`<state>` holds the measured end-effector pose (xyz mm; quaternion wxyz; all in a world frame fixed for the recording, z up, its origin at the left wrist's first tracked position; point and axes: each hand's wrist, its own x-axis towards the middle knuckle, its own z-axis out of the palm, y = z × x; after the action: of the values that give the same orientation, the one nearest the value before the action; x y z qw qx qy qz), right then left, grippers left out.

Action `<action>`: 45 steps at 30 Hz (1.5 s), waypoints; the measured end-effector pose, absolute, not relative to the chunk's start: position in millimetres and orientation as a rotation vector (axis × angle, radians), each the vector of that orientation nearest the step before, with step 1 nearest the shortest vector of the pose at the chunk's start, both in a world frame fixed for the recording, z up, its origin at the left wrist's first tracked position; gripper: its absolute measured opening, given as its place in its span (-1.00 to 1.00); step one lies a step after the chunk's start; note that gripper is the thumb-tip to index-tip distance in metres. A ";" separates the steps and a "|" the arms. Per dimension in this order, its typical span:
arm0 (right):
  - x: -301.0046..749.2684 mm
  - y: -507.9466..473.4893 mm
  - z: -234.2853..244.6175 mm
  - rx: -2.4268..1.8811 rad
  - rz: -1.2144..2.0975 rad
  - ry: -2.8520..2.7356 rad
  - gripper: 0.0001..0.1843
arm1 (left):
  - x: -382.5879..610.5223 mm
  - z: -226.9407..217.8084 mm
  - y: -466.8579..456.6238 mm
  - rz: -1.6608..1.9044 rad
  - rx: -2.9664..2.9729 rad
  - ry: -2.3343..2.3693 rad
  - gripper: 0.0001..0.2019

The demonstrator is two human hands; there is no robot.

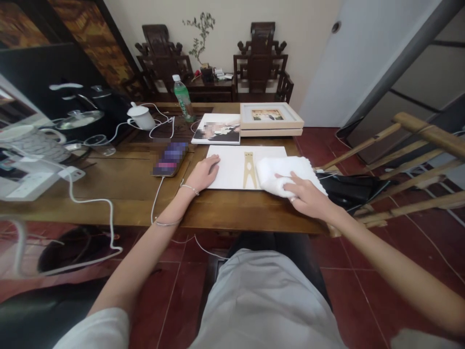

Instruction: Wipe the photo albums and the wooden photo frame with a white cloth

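Note:
A white rectangular board [232, 167] lies flat near the front of the wooden table [119, 194], with a tan stand piece [249, 169] on its middle. My left hand [205, 172] rests on the board's left edge, fingers curled loosely and pressing down, holding it still. My right hand [307, 196] lies flat with fingers stretched out on a folded white cloth [283, 172], which covers the board's right end.
A phone [170, 159] on a white cable lies left of the board. Behind stand a photo print [218, 130], a stacked picture frame [271, 118], a green bottle [183, 99] and a white cup [141, 117]. A black bag [348, 191] and bamboo rack [410, 160] sit right.

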<state>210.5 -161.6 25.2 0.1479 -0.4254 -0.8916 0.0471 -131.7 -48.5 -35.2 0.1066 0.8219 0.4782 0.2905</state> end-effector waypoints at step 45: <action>176.2 -78.3 26.4 -1.450 0.147 -2.506 -0.59 | -136.2 -41.6 -43.0 0.665 2.425 1.417 -0.46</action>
<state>176.2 -78.3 26.4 0.1207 -0.4965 -0.8581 0.0504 -136.2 -43.0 -41.6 0.1272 0.8333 0.4870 0.2287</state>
